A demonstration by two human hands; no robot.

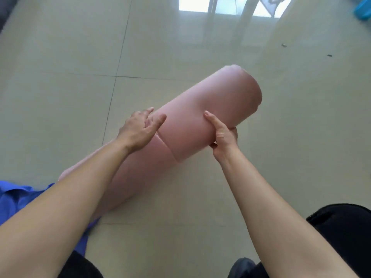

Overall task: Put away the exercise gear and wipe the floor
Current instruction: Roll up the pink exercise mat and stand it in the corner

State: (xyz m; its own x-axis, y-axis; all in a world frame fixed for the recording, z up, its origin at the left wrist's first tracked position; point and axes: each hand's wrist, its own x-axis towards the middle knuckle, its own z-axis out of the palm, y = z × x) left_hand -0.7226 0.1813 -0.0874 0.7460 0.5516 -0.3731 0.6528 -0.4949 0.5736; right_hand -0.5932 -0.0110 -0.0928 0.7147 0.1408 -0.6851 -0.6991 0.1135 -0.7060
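A pink exercise mat [200, 115], rolled into a thick tube, slants from lower left to upper right above the tiled floor [60, 57]. Its upper right end is raised and blurred, and its lower left end lies behind my left forearm. My left hand [140, 129] lies against the roll's left side with fingers spread and straight. My right hand [221, 135] grips the roll's right underside, thumb pressed up along the surface and fingers curled beneath. The mat's loose outer edge shows as a seam between my two hands.
Blue cloth [18, 195] lies at the lower left by my arm. A teal object [363, 9] sits at the top right corner. Two small dark specks [284, 45] lie on the tiles at right. My dark-clothed knees [345, 229] frame the bottom.
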